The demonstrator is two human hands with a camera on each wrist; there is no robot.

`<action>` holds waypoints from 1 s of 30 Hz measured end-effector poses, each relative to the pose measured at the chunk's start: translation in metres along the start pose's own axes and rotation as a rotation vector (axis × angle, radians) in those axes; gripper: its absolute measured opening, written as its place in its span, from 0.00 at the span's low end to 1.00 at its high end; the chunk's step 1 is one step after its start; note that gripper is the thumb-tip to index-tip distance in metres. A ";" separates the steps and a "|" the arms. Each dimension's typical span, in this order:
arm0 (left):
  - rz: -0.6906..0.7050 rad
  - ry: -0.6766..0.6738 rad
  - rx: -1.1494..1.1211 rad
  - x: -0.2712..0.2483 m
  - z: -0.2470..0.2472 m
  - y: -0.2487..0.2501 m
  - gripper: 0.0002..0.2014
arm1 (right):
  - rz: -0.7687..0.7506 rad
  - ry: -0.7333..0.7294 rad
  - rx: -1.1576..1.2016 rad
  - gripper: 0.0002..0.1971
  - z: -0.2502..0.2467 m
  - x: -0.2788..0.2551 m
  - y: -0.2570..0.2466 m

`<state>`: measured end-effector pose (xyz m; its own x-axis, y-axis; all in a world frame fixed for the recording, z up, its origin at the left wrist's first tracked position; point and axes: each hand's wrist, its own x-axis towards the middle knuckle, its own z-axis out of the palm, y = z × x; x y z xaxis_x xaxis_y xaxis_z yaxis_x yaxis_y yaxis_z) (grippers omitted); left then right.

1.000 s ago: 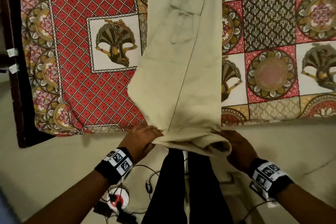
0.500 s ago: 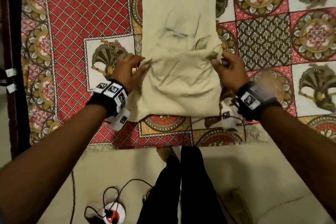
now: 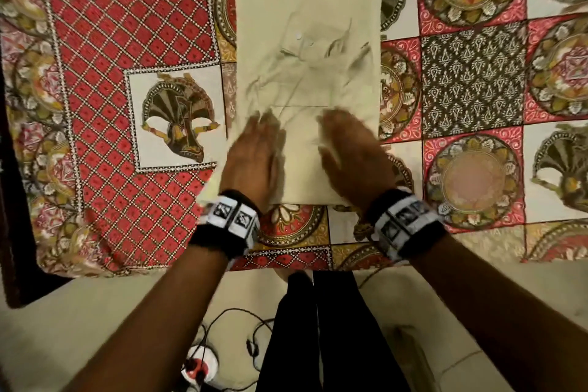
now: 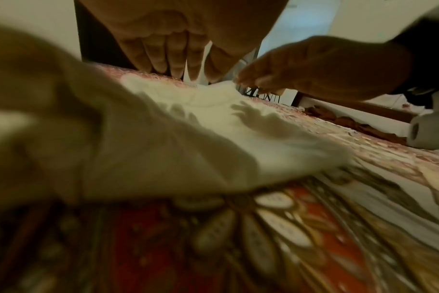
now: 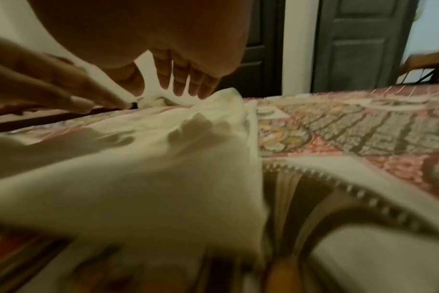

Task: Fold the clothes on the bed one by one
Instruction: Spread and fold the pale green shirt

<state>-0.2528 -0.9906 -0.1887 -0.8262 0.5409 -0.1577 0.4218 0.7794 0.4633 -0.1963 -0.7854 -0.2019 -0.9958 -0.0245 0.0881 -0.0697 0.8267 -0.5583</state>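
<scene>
From the head view, a cream garment (image 3: 308, 51) lies folded into a tall rectangle on the patterned bedspread (image 3: 133, 79), near the bed's front edge. The left hand (image 3: 254, 159) and right hand (image 3: 353, 156) lie palm down, side by side on its near half, fingers stretched out flat, gripping nothing; both are blurred.

From the left wrist view, the left hand's fingers (image 4: 163, 57) point down toward the cream garment (image 4: 188, 134), spread and straight. The right hand (image 4: 313, 67) reaches in beside them, fingertips at the cloth.

From the right wrist view, the right hand's fingers (image 5: 180, 77) are splayed, and seem to touch the rumpled far edge of the garment (image 5: 138, 168), though blur makes contact uncertain
</scene>
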 end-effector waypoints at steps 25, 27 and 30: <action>0.094 -0.316 0.265 -0.093 0.022 -0.029 0.40 | -0.079 -0.284 -0.166 0.48 0.005 -0.122 0.018; 0.103 -0.313 0.269 -0.104 0.041 -0.027 0.36 | -0.113 -0.301 -0.206 0.46 0.025 -0.136 0.008; 0.002 -0.268 0.292 -0.092 0.058 -0.031 0.42 | -0.028 -0.193 -0.231 0.39 0.045 -0.129 0.008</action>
<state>-0.1682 -1.0468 -0.2389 -0.7146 0.5757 -0.3975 0.5438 0.8145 0.2021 -0.0715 -0.8005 -0.2548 -0.9881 -0.1369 -0.0702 -0.1037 0.9297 -0.3535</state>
